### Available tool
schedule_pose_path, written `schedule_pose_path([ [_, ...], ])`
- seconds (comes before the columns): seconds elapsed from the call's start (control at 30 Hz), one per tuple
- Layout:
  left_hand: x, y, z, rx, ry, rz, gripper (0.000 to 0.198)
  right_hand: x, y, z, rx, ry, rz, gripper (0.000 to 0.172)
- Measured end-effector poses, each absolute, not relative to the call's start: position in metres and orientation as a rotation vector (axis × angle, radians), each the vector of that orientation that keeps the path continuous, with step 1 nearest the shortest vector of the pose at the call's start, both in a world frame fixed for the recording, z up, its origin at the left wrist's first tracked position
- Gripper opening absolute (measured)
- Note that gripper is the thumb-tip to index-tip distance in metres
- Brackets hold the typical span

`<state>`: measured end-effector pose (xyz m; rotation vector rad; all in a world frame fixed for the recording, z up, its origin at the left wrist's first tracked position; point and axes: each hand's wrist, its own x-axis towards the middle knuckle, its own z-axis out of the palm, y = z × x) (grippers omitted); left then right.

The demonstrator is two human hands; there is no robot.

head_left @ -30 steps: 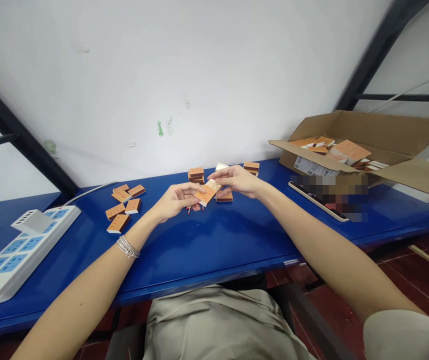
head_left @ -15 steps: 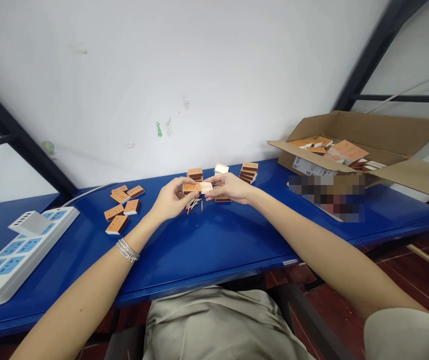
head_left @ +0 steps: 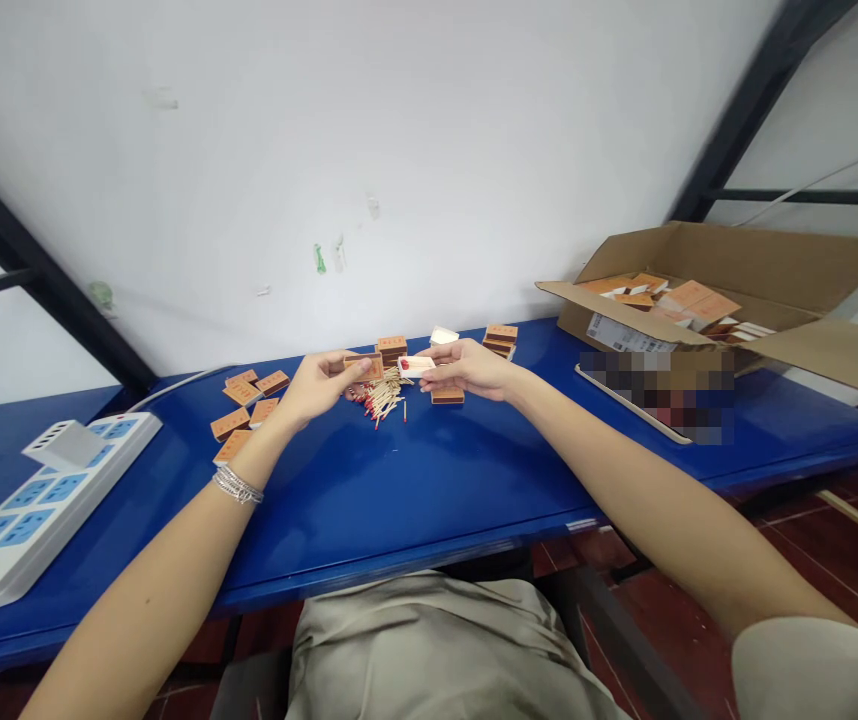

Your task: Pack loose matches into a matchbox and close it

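Note:
My left hand (head_left: 316, 388) is closed on an orange matchbox sleeve (head_left: 364, 367) with a dark striking side. In my right hand (head_left: 470, 370) is a white matchbox tray (head_left: 415, 367), in which red match heads and pale sticks show. Sleeve and tray are apart. Below and between them, a pile of loose matches (head_left: 382, 397) lies on the blue table. One matchbox (head_left: 447, 397) rests under my right fingers. Behind the hands stand a stack of matchboxes (head_left: 392, 346) and a white tray (head_left: 443, 336), partly hidden by my right hand.
Several matchboxes (head_left: 232, 424) lie scattered at the left, near a white power strip (head_left: 61, 490). Another matchbox stack (head_left: 501, 335) stands back right. An open cardboard box (head_left: 774, 260) holds many more. A blurred-out flat object (head_left: 639, 405) lies before it.
The tray has come out of the sleeve. My left hand has moved left with the sleeve, and my right hand slightly right with the tray, uncovering more of the match pile.

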<state>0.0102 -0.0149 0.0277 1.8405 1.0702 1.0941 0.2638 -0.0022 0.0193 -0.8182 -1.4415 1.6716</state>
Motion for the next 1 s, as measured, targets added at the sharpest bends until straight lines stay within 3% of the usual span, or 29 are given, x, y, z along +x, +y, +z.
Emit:
schedule_pose_path([
  [0.27,0.029,-0.027,0.028,1.515,1.179,0.989,0.042,0.257,-0.006,0.017,-0.74,-1.506,1.62,0.04],
  [0.67,0.033,-0.03,0.02,1.575,0.98,1.126,0.052,0.253,-0.008,0.016,-0.784,-1.49,1.541,0.042],
  [1.0,0.031,-0.026,0.025,1.33,0.975,1.343,0.049,0.254,-0.009,0.02,-0.752,-1.494,1.516,0.041],
])
